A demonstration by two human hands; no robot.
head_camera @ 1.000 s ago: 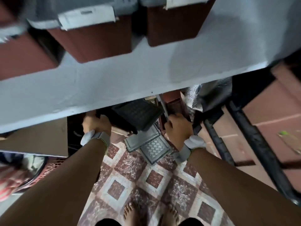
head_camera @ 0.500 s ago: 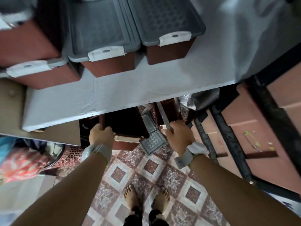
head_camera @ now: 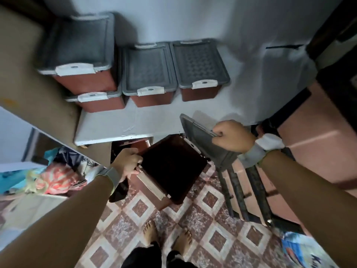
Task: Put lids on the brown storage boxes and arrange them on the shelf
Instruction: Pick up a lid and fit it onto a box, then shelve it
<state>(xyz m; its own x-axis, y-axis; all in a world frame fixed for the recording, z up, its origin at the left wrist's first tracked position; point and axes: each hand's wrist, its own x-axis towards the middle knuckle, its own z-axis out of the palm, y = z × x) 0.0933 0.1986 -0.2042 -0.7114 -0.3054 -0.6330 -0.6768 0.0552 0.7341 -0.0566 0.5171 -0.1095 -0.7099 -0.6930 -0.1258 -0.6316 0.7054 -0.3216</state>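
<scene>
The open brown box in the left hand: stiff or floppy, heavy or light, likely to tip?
Probably stiff: the open brown box keeps its square shape though the left hand grips only one rim. Likely light, since one hand carries it and nothing shows inside. It hangs tilted, so that one-sided grip may let it swing.

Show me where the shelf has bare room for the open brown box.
Free: the pale grey shelf in front of the four lidded brown boxes, and its right end beside the rightmost box. Crowded: the back left, where two boxes are stacked.
</scene>
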